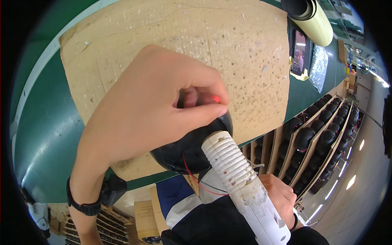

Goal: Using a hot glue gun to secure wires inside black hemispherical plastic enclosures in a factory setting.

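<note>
My left hand point(163, 96) is closed above the black round housing point(194, 149), thumb and forefinger pinched together. A small red piece point(215, 99) shows between those fingertips; its kind is too small to tell. Red and black wires point(187, 165) trail down from the housing and pass behind a white hot-air gun point(232, 167) with a ridged barrel. That barrel tilts up toward the housing, its front end close to my left thumb. Behind the tool, my right hand point(279, 194) is closed around its handle, which is mostly hidden.
Under the work lies a worn cardboard sheet point(245, 61) on a green table point(45, 151). A phone point(299, 51), a clear plastic bag point(318, 67) and a roll point(320, 28) lie far right. Racks of black round housings point(304, 139) stand right, with a cardboard box point(145, 218) below.
</note>
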Demonstrator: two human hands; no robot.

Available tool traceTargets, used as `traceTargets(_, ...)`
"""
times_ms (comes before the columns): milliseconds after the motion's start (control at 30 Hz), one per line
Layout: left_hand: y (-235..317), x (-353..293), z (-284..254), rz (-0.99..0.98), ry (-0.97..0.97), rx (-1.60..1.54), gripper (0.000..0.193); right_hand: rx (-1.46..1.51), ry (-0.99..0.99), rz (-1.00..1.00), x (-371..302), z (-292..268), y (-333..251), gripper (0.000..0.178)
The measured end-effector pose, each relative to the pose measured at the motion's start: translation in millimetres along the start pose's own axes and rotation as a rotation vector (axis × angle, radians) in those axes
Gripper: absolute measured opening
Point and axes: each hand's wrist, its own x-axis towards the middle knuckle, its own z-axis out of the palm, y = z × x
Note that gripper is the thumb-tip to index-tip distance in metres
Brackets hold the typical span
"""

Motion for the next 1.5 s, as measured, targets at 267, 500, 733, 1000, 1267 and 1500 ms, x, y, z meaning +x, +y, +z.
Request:
traceTargets(267, 3, -19, -15, 0.02, 0.044, 0.045, 0.013, 0.004, -0.024, 0.015, -1, -9, 2, 0.023)
traceTargets(500, 2, -37, -16, -0.023, 0.085, 0.028, 0.015, 0.007, -0.009, 0.03, 1, -9, 2, 0.021)
traceTargets(733, 15, -41, 0, 0.042, 0.393, 0.23, 0.019, -0.001, -0.086, 0.143, -1, -24, -2, 0.024)
traceTargets(1000, 61, -90, 43, 0.125, -0.073, 0.601, 0.027, 0.245, -0.144, -0.012, 3, -33, 18, 0.034)
traceTargets(1267, 42, -97, 8, -0.179, 0.274, 0.35, 0.018, 0.374, -0.132, -0.043, -9, -30, 32, 0.033)
traceTargets(1500, 20, -56, 15, 0.038, 0.373, 0.069, 0.021, 0.319, -0.186, -0.08, -11, -13, 25, 0.028)
